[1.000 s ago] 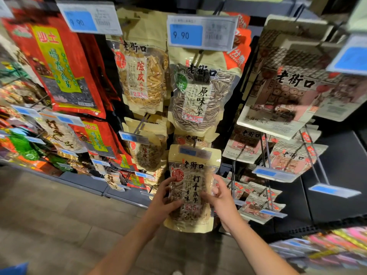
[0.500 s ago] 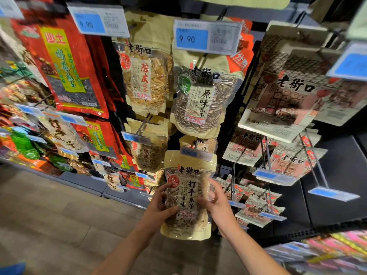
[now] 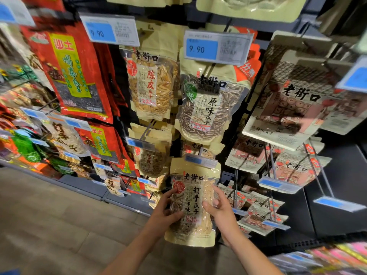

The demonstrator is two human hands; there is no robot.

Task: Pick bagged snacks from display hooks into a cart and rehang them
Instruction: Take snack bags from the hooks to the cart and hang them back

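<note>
A beige bag of sunflower seeds (image 3: 195,221) with a clear window and black lettering is held upright low in front of the display. My left hand (image 3: 165,212) grips its left edge, thumb across the front. My right hand (image 3: 217,208) holds its right edge. The bag's top sits just below a small blue price tag (image 3: 199,160) at the end of a display hook. Whether the bag's hole is on the hook I cannot tell; the tag covers it.
More beige seed bags (image 3: 206,108) hang on hooks above, under blue 9.90 price tags (image 3: 216,47). Red bags (image 3: 69,72) hang to the left, pale illustrated bags (image 3: 288,100) on long hooks to the right. Wooden floor lies below left. A colourful shelf edge shows at bottom right.
Both hands have lifted the bag slightly, bringing its top closer under the hook's price tag. The camera view has dropped a little.
</note>
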